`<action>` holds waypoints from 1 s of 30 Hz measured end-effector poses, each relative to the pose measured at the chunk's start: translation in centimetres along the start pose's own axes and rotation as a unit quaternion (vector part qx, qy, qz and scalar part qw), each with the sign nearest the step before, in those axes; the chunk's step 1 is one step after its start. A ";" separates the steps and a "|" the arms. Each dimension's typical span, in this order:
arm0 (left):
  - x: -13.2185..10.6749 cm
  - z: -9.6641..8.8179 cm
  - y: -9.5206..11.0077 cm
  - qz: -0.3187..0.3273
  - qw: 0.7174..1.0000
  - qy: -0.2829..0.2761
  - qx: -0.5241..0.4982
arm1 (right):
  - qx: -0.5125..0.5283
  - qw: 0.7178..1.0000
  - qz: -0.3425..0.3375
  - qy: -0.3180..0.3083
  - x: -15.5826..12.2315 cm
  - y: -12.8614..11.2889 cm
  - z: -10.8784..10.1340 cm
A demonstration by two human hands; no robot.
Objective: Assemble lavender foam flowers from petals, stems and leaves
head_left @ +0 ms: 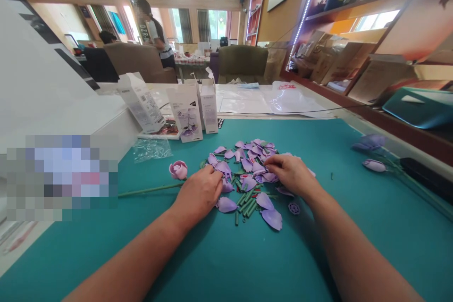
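Observation:
A loose pile of purple plastic petals (272,219) and short green stem pieces (247,205) lies in the middle of the green mat (226,264). At the pile's left edge, my left hand (200,191) rests with its fingers curled down among the petals; its fingertips are partly hidden. My right hand (293,172) reaches into the right side, thumb and fingers pinched together over the petals. What either hand grips, if anything, is too small or covered to make out. A purple wheel-shaped piece (294,208) lies just below my right hand.
Left of the pile lies a pink-purple flower (178,170), with a green stem (152,190) nearby. Open white boxes (186,113) stand behind, beside a clear plastic bag (152,149). Purple flowers (375,165) and a black object (426,179) lie right. A person (161,40) stands in the background.

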State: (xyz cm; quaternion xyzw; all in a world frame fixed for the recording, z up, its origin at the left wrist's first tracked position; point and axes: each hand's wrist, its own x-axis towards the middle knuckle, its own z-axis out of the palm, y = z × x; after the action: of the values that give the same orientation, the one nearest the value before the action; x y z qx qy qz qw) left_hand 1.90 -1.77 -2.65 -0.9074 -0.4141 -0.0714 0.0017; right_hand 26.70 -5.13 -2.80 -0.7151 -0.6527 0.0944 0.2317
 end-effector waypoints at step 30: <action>0.0 0.0 -0.6 -0.008 1.000 0.013 0.002 | -0.100 0.990 -0.098 -0.036 0.0 -0.3 2.1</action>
State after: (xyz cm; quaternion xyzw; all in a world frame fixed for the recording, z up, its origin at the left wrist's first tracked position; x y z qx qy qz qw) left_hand 1.44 -1.39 -2.68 -0.9032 -0.4210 -0.0828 0.0083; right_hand 25.51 -4.70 -4.47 -0.6637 -0.7334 0.0311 0.1438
